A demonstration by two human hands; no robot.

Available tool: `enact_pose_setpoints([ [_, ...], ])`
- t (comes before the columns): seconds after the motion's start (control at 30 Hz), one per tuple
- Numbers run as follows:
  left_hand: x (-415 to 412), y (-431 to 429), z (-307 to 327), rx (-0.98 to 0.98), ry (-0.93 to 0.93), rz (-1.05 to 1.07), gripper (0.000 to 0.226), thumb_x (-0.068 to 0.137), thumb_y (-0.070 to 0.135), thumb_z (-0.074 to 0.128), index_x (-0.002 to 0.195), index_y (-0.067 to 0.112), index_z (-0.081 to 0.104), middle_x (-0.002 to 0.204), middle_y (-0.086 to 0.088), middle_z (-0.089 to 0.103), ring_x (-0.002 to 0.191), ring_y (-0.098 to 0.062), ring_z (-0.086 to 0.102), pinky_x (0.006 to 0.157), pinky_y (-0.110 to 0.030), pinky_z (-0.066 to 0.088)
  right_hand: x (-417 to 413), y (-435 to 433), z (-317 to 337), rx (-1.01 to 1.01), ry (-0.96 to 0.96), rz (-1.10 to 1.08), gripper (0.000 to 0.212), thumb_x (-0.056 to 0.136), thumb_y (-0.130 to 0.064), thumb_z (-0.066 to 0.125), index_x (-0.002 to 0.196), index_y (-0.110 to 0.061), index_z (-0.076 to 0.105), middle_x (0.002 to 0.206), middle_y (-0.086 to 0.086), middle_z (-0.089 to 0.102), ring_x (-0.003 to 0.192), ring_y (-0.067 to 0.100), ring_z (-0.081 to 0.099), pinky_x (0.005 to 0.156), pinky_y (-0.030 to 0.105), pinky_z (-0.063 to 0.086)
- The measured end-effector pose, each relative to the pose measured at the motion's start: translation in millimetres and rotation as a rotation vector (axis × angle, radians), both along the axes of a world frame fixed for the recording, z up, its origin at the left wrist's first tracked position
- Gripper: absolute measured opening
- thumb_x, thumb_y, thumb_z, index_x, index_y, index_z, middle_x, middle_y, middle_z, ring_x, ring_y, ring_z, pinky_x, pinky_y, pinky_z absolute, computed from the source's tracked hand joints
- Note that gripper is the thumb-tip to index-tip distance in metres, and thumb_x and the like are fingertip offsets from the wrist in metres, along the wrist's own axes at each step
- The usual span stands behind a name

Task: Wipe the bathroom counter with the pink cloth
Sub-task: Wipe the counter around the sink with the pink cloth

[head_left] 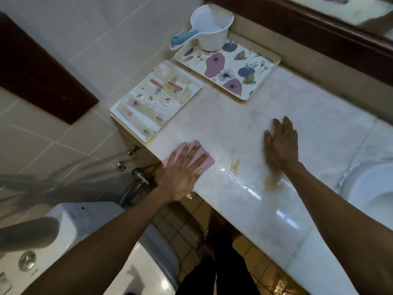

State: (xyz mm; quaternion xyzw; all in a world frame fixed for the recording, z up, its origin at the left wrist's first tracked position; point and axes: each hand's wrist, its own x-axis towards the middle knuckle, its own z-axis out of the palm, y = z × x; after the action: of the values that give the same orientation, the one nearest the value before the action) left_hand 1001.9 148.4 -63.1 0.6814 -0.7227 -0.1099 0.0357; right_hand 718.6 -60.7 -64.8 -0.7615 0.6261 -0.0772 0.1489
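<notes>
Now the left hand (184, 167) presses flat, fingers spread, on the pink cloth (204, 160) at the bench's (244, 124) near edge, while the right hand (280, 143) rests open and empty on the bench beyond a yellowish spill (235, 166).

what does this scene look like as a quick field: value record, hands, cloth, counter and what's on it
left hand: left hand pressed flat, fingers spread, on the pink cloth
right hand: right hand flat on the pale marble counter, holding nothing
cloth place: near the counter's front left edge
spill: yellowish puddle between the hands, not yet wiped
trays: white tray of packaged toiletries beside a floral tray
dipper: white plastic dipper with blue handle on the floral tray's far corner
sink: white basin at right
</notes>
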Motion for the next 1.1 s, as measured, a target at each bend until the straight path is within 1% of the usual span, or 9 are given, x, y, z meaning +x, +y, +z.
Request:
enact_pose_setpoints([
  [0.07, 29, -1, 0, 0.005, -0.022, -0.022, 0.056, 0.111, 0.046, 0.023, 0.165, 0.039, 0.014, 0.176, 0.002, 0.002, 0.162, -0.025, -0.001, 0.129, -0.055, 0.007, -7, 7, 1, 0.01, -0.007, 0.0, 0.052, 0.104, -0.035, 0.038, 0.149, -0.007, 0.035, 0.161, 0.024, 0.022, 0.15, 0.038, 0.02, 0.12, 0.05, 0.019],
  [0.17, 38, -33, 2, 0.065, -0.025, 0.19, 0.058, 0.109, 0.048, 0.017, 0.166, 0.037, 0.012, 0.176, -0.003, 0.001, 0.162, -0.032, -0.002, 0.126, -0.064, 0.011, -23, 16, 4, 0.014, -0.048, -0.008, 0.056, 0.101, -0.041, 0.032, 0.145, -0.007, 0.041, 0.158, 0.025, 0.027, 0.147, 0.039, 0.026, 0.118, 0.05, 0.025],
  [0.3, -43, -78, 24, 0.003, 0.109, 0.369, 0.049, 0.111, 0.036, 0.026, 0.16, 0.036, 0.017, 0.172, -0.004, 0.014, 0.159, -0.032, 0.002, 0.127, -0.061, 0.008, -54, 29, 2, 0.012, -0.089, -0.027, 0.059, 0.099, -0.045, 0.028, 0.142, -0.009, 0.045, 0.156, 0.025, 0.032, 0.144, 0.039, 0.032, 0.117, 0.05, 0.029],
  [0.47, -128, -53, 12, -0.147, 0.158, -0.031, 0.048, 0.11, 0.03, 0.033, 0.158, 0.031, 0.039, 0.166, -0.003, 0.035, 0.159, -0.026, 0.015, 0.127, -0.055, 0.014, -79, 50, 4, -0.005, -0.115, -0.074, 0.058, 0.103, -0.046, 0.025, 0.141, -0.008, 0.047, 0.155, 0.025, 0.035, 0.145, 0.036, 0.032, 0.118, 0.047, 0.029],
  [0.63, -63, 6, 0, -0.165, 0.01, -0.299, 0.051, 0.111, 0.033, 0.04, 0.161, 0.027, 0.036, 0.172, -0.008, 0.023, 0.16, -0.028, 0.016, 0.13, -0.051, 0.011, -99, 69, 6, 0.001, -0.124, -0.128, 0.068, 0.099, -0.05, 0.024, 0.14, -0.001, 0.048, 0.154, 0.028, 0.036, 0.144, 0.04, 0.034, 0.118, 0.048, 0.029],
  [0.77, -16, -33, -2, -0.067, -0.08, -0.01, 0.054, 0.111, 0.039, 0.021, 0.164, 0.031, 0.025, 0.173, -0.007, 0.02, 0.161, -0.031, 0.012, 0.128, -0.056, 0.013, -112, 88, 8, 0.018, -0.086, -0.135, 0.064, 0.099, -0.045, 0.028, 0.14, -0.001, 0.048, 0.153, 0.029, 0.036, 0.143, 0.042, 0.035, 0.117, 0.05, 0.03],
  [0.9, -79, -65, -1, -0.064, 0.021, 0.263, 0.056, 0.108, 0.043, 0.024, 0.162, 0.031, 0.029, 0.171, -0.008, 0.024, 0.158, -0.035, 0.015, 0.127, -0.059, 0.012, -124, 103, 6, 0.006, -0.045, -0.118, 0.058, 0.102, -0.043, 0.031, 0.141, -0.003, 0.048, 0.153, 0.028, 0.037, 0.142, 0.041, 0.037, 0.114, 0.052, 0.034],
  [1.0, -134, -29, -9, -0.057, 0.033, -0.008, 0.056, 0.11, 0.043, 0.021, 0.164, 0.03, 0.027, 0.174, -0.007, 0.017, 0.161, -0.033, 0.007, 0.128, -0.06, 0.01, -131, 108, 9, 0.023, -0.016, -0.105, 0.053, 0.104, -0.04, 0.034, 0.14, -0.004, 0.049, 0.153, 0.027, 0.037, 0.14, 0.042, 0.039, 0.113, 0.052, 0.035],
  [1.1, -116, 16, -4, -0.068, 0.019, -0.316, 0.054, 0.112, 0.042, 0.024, 0.165, 0.034, 0.019, 0.175, -0.006, 0.007, 0.162, -0.026, 0.001, 0.13, -0.055, 0.007, -140, 114, 13, -0.027, 0.023, -0.087, 0.064, 0.099, -0.047, 0.024, 0.132, -0.002, 0.054, 0.147, 0.03, 0.042, 0.136, 0.045, 0.039, 0.108, 0.055, 0.038],
])
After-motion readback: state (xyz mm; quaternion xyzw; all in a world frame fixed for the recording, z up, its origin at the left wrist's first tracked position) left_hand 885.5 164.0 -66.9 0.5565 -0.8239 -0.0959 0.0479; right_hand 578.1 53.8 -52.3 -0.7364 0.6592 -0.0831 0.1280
